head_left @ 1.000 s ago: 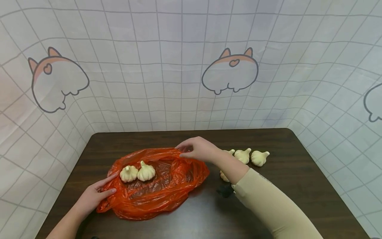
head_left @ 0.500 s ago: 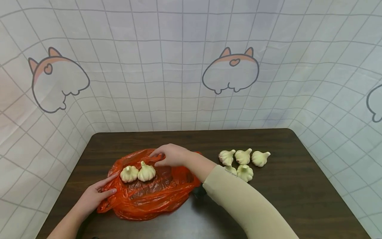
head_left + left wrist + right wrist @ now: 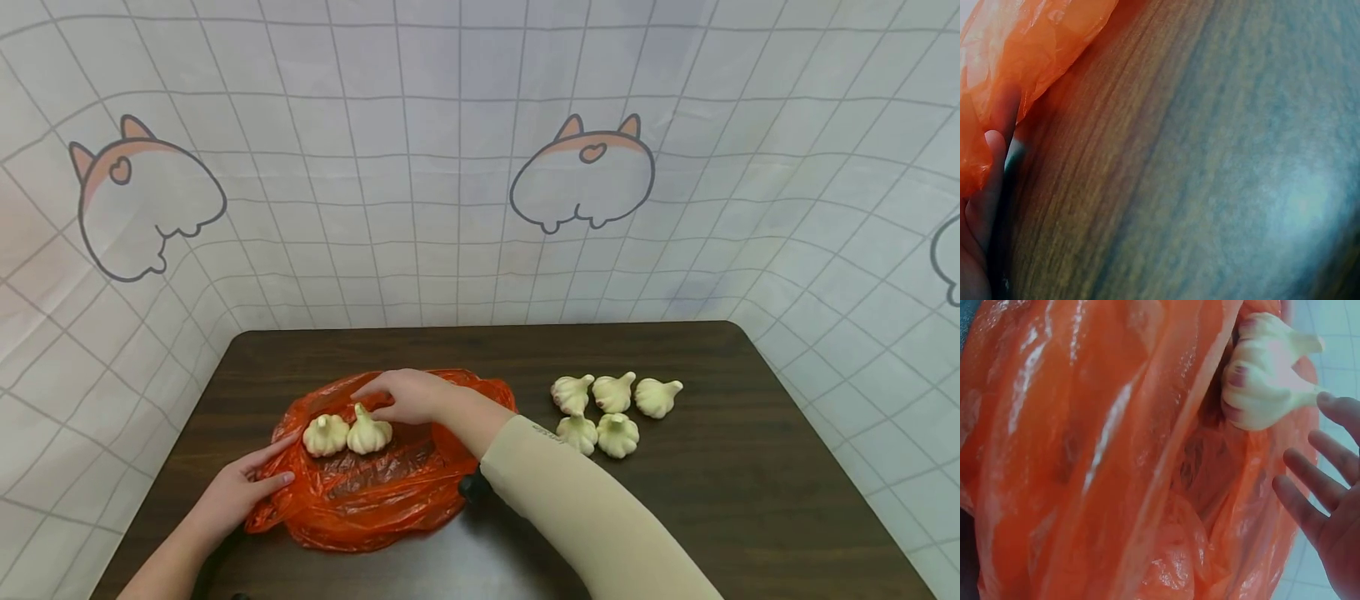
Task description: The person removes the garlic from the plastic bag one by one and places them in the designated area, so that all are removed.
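Observation:
An orange-red plastic bag (image 3: 390, 512) lies spread with its mouth up on the table's left half. Two garlic bulbs, one on the left (image 3: 326, 436) and one on the right (image 3: 368, 432), sit side by side in it. My left hand (image 3: 238, 490) holds the bag's left edge between thumb and fingers; part of the fingers is hidden by the film. Over the bag, my right hand (image 3: 408, 396) reaches beside the right bulb. In the right wrist view its fingers (image 3: 1304, 503) are spread and hold nothing, close to a garlic stem (image 3: 1305, 397).
Several loose garlic bulbs, such as the rightmost one (image 3: 656, 397), lie at the right of the dark wooden table (image 3: 750, 500). A white grid-patterned curtain (image 3: 450, 167) stands behind and at both sides. A small black object (image 3: 472, 486) shows under the right wrist.
My right hand has moved left from the bag's back right rim to beside the two bulbs. Its forearm now uncovers the loose garlic on the right. My left hand stays in place.

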`<state>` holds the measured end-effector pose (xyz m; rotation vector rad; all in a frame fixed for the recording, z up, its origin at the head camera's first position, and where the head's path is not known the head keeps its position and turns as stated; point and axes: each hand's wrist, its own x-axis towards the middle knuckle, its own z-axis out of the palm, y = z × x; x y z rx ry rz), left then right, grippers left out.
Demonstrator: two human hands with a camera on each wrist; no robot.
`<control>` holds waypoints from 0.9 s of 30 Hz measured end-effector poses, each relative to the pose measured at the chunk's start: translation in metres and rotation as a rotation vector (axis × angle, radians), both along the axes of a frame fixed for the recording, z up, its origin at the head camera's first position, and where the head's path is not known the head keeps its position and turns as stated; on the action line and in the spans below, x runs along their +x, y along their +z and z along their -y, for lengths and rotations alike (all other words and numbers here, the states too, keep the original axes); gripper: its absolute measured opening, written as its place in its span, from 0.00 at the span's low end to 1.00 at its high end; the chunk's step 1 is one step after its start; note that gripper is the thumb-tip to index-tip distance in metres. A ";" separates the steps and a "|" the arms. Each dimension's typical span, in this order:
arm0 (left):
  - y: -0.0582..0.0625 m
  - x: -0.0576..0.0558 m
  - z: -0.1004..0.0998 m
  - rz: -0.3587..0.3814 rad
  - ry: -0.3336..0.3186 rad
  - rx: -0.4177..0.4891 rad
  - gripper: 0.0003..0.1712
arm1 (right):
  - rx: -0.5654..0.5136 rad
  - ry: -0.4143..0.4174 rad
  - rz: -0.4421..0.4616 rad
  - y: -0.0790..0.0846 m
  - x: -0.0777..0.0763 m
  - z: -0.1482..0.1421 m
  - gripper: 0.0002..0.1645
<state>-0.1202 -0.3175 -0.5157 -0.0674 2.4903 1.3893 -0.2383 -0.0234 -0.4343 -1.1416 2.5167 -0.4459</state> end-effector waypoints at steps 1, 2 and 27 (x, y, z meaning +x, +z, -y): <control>0.000 0.000 0.000 -0.001 -0.001 0.000 0.41 | 0.002 0.009 -0.006 -0.001 0.000 0.001 0.28; 0.000 0.000 0.000 0.000 0.000 0.000 0.41 | 0.004 0.017 -0.011 -0.001 0.000 0.002 0.28; 0.000 0.001 0.002 -0.016 -0.008 -0.040 0.41 | 0.020 0.004 -0.099 0.000 0.004 -0.002 0.18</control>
